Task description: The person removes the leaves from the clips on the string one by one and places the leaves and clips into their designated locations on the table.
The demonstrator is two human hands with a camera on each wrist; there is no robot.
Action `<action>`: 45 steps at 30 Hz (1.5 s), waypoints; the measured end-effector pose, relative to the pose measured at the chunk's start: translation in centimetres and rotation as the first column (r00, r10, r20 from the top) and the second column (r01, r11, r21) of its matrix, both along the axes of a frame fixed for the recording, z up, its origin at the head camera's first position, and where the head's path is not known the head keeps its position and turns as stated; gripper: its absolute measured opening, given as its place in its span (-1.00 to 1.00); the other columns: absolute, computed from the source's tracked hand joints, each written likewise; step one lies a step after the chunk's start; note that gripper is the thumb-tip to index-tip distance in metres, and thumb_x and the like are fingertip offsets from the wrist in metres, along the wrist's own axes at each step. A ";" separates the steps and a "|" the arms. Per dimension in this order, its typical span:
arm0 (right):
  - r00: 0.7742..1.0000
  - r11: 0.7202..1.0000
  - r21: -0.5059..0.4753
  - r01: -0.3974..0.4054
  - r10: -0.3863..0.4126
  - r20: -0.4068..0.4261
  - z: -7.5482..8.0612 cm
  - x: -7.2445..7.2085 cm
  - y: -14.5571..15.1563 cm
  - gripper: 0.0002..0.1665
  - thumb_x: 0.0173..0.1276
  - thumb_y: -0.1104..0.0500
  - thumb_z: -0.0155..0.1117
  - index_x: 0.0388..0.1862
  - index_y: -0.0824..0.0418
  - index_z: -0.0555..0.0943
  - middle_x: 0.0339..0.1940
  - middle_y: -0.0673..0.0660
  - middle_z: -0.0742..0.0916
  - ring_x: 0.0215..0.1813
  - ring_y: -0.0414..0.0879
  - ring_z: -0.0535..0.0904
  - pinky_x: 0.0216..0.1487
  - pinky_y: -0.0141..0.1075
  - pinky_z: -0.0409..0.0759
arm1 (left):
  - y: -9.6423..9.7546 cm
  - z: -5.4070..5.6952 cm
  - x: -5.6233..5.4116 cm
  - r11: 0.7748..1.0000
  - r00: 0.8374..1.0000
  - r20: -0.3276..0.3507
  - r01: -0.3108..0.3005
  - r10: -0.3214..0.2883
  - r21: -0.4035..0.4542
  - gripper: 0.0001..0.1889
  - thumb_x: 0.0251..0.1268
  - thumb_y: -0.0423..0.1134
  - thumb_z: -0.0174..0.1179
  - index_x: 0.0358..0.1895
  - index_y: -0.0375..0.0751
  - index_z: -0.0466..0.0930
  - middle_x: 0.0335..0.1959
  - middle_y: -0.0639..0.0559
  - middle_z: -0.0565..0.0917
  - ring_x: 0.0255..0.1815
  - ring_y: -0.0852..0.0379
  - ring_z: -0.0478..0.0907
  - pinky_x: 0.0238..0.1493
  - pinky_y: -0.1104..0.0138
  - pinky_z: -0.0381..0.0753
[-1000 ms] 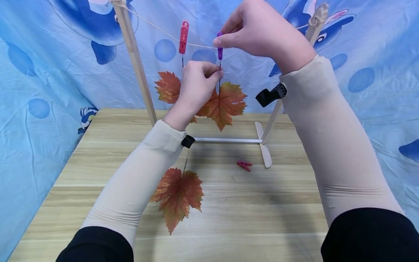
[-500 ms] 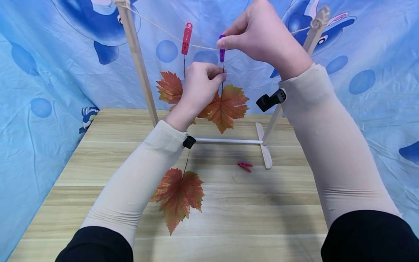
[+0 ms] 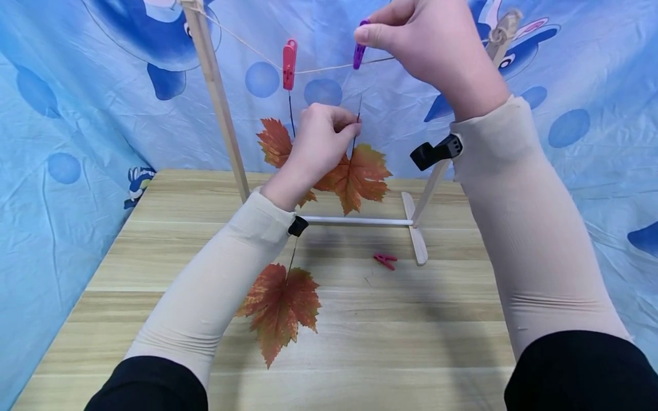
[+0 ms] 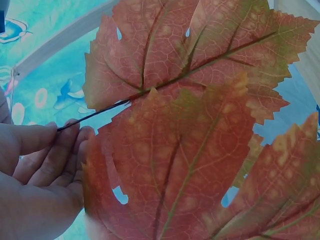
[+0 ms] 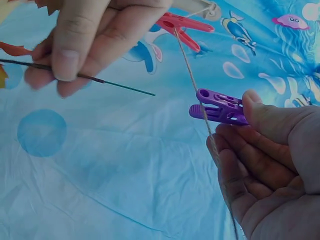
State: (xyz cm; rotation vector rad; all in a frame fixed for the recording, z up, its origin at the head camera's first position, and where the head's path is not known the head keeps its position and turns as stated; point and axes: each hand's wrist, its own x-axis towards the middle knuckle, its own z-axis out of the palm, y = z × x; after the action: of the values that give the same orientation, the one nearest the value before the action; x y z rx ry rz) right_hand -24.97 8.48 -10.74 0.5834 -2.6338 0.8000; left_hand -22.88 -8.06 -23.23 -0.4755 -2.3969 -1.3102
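In the head view, my left hand (image 3: 321, 137) pinches the dark stem of an orange-green maple leaf (image 3: 357, 174) below the string (image 3: 329, 69). The stem's bare end (image 5: 130, 89) points up, apart from the string. My right hand (image 3: 432, 51) pinches a purple clothespin (image 5: 220, 107) between thumb and fingers, its front end at the string. To the left, a red clothespin (image 3: 289, 65) on the string holds a second maple leaf (image 3: 275, 142), partly hidden behind my left hand. The left wrist view shows this hanging leaf (image 4: 175, 175) overlapping the held one.
A wooden stand with a left post (image 3: 216, 97), right post (image 3: 429, 191) and white crossbar (image 3: 360, 220) carries the string. On the wooden table (image 3: 411, 354) lie another maple leaf (image 3: 283, 302) and a dark pink clothespin (image 3: 384, 260). A blue patterned cloth (image 3: 61, 240) surrounds the table.
The purple clothespin has come off the leaf's stem and moved up and right with my right hand. My left hand, with the leaf, has dropped slightly. The hanging leaf has swung a little right.
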 end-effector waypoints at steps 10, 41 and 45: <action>0.997 0.996 -0.088 -0.006 -0.001 -0.076 0.7 1.1 0.6 -0.50 0.39 -0.25 0.29 0.16 -0.04 0.75 0.13 -0.06 0.74 0.09 -0.18 0.50 0.24 -0.36 0.38 | 1.3 -0.2 1.0 0.991 0.993 -0.047 0.107 -0.111 -0.083 -0.88 0.42 -0.29 0.33 -0.18 -0.20 0.84 -0.33 0.11 0.76 -0.40 0.28 0.56 -0.30 0.39 0.50; 0.976 0.950 -0.227 -0.216 0.201 -0.087 -5.4 6.7 4.4 -0.75 0.30 0.03 0.53 -0.14 0.13 0.84 -0.29 -0.01 0.81 -0.26 -0.16 0.73 -0.18 -0.38 0.60 | 2.1 -5.4 5.6 0.962 0.956 0.109 0.273 -0.274 0.027 -0.88 0.42 -0.31 0.31 -0.16 -0.20 0.83 -0.27 0.16 0.77 -0.35 0.27 0.62 -0.26 0.35 0.58; 0.972 0.932 -0.278 -0.232 0.234 -0.026 -6.5 6.8 4.7 -0.75 0.26 0.06 0.56 -0.15 0.16 0.83 -0.29 0.03 0.80 -0.26 -0.09 0.74 -0.17 -0.36 0.63 | 1.7 -5.9 6.2 0.966 0.958 0.127 0.253 -0.257 0.047 -0.88 0.42 -0.31 0.32 -0.13 -0.20 0.83 -0.27 0.17 0.77 -0.37 0.26 0.62 -0.29 0.33 0.59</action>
State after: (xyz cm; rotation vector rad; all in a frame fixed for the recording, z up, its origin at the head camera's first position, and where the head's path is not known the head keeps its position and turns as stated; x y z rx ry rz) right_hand -18.18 13.15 -17.22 0.8217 -2.4235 1.2219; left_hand -16.65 -6.33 -29.15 -0.7316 -2.4828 -1.5273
